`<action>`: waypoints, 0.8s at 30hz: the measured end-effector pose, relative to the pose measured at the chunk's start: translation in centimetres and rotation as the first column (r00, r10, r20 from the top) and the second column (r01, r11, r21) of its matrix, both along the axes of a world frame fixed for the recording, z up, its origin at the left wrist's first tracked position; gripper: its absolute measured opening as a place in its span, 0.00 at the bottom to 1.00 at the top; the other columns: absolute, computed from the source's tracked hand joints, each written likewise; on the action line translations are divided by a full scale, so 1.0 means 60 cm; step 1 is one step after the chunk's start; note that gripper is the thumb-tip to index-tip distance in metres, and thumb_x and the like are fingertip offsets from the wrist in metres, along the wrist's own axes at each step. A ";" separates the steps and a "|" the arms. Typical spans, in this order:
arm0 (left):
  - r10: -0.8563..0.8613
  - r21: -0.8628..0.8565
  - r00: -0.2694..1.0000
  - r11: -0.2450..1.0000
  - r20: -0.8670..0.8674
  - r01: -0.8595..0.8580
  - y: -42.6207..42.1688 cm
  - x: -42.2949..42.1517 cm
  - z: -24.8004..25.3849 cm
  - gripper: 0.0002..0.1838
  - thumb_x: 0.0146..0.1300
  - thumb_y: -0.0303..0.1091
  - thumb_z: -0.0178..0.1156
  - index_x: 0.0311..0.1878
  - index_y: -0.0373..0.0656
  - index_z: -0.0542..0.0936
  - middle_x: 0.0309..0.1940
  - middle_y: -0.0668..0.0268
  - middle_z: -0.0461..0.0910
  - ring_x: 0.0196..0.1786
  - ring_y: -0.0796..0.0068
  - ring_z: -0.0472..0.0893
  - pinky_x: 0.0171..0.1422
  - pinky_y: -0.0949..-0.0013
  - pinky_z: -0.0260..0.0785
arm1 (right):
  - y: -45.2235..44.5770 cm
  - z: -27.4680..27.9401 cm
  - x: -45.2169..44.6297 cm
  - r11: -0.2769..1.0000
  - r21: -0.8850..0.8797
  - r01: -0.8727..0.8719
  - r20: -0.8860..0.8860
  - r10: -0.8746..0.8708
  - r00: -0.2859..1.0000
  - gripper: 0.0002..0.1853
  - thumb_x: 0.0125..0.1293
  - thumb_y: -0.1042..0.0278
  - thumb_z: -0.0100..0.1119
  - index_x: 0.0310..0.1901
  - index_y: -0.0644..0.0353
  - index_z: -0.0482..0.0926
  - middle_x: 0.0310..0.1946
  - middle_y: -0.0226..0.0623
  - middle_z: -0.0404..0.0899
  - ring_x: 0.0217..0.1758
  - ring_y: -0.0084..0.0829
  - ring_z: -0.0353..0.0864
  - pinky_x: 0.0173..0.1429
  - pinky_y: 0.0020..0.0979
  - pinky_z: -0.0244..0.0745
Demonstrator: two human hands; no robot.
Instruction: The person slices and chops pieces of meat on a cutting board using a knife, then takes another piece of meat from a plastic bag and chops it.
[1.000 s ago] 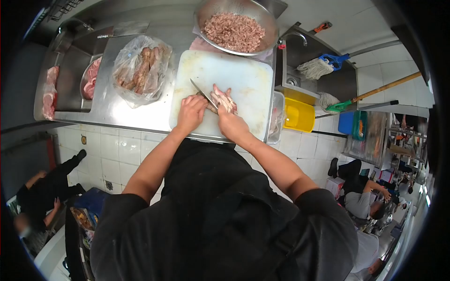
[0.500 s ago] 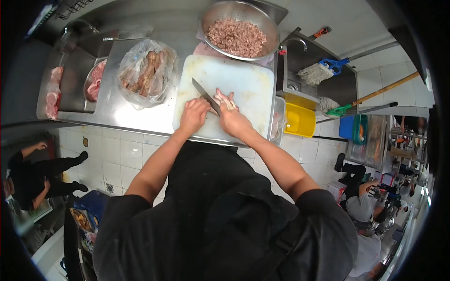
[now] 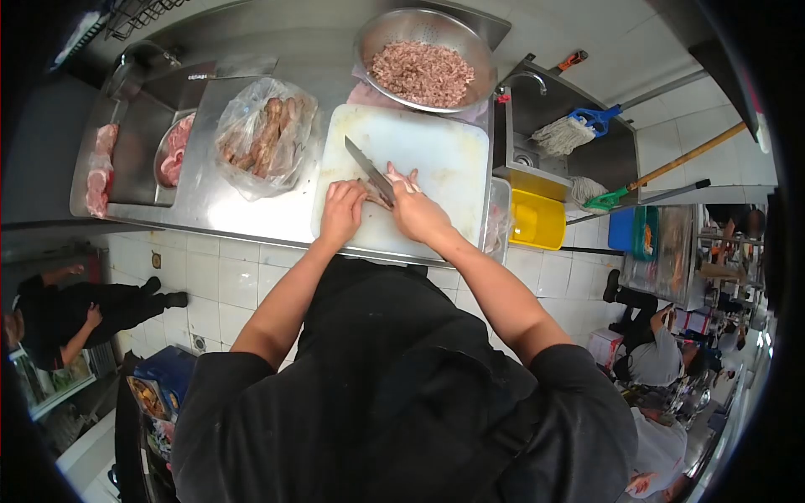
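Your R hand [image 3: 419, 216] gripped the knife [image 3: 364, 160]; L hand [image 3: 341, 210], grip unclear, touched meat [image 3: 405, 177] on the board [image 3: 450, 151]. Blade v. close: a skid off uneven meat could've cut you.

Board [image 3: 444, 189]: white, with faint yellowish stains. Knife blade [image 3: 362, 158]: silver-grey. Meat on the board [image 3: 406, 178]: pale pink with whitish parts. Mince [image 3: 423, 74]: pinkish brown, speckled paler. Colander [image 3: 369, 49]: silver, dotted with dark perforations. Cloth [image 3: 369, 97]: pink. Bagged meat [image 3: 270, 136]: reddish brown, mottled. Sink slabs [image 3: 100, 178]: red-pink, marked with whitish fat. Tub [image 3: 541, 220]: yellow. Mop clamp [image 3: 599, 120]: blue; strands [image 3: 562, 134]: off-white. Floor tiles [image 3: 238, 282]: white with a grid of grey joints. Shirt [image 3: 402, 411]: black.
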State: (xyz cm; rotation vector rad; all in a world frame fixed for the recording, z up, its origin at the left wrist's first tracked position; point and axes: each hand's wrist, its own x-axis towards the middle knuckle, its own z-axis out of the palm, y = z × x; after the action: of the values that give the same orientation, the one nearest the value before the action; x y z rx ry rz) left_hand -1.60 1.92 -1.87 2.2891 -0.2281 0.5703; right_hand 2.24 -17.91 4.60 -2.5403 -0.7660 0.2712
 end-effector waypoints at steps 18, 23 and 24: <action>-0.230 0.012 0.973 0.973 -0.018 0.231 0.011 0.012 0.010 0.07 0.61 0.20 0.64 0.42 0.37 0.83 0.43 0.57 0.82 0.51 0.52 0.79 0.58 0.58 0.73 | 0.022 0.027 0.002 0.985 -0.168 -0.036 -0.059 0.027 0.998 0.27 0.69 0.77 0.42 0.70 0.71 0.62 0.77 0.63 0.56 0.80 0.58 0.57 0.69 0.52 0.75; -0.181 -0.029 0.983 0.983 -0.035 0.180 0.003 0.005 0.013 0.06 0.62 0.20 0.64 0.42 0.38 0.83 0.45 0.57 0.82 0.52 0.52 0.79 0.58 0.58 0.73 | 0.003 0.108 -0.004 0.968 -0.252 0.000 -0.391 -0.101 0.915 0.22 0.68 0.77 0.43 0.64 0.71 0.66 0.65 0.69 0.70 0.67 0.63 0.74 0.62 0.54 0.78; -0.168 -0.020 0.985 0.986 -0.030 0.167 0.005 0.005 0.012 0.06 0.62 0.21 0.64 0.42 0.38 0.83 0.45 0.58 0.82 0.52 0.53 0.79 0.58 0.58 0.73 | 0.002 0.111 -0.006 0.955 -0.297 0.002 -0.415 -0.131 0.900 0.21 0.68 0.78 0.44 0.62 0.71 0.67 0.60 0.71 0.75 0.61 0.64 0.79 0.60 0.55 0.78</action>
State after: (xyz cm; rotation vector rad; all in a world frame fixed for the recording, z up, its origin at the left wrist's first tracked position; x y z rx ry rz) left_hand -1.30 2.20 -1.15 2.2346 -0.3947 0.4470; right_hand 1.89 -17.81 11.26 -2.6183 -0.4884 0.9509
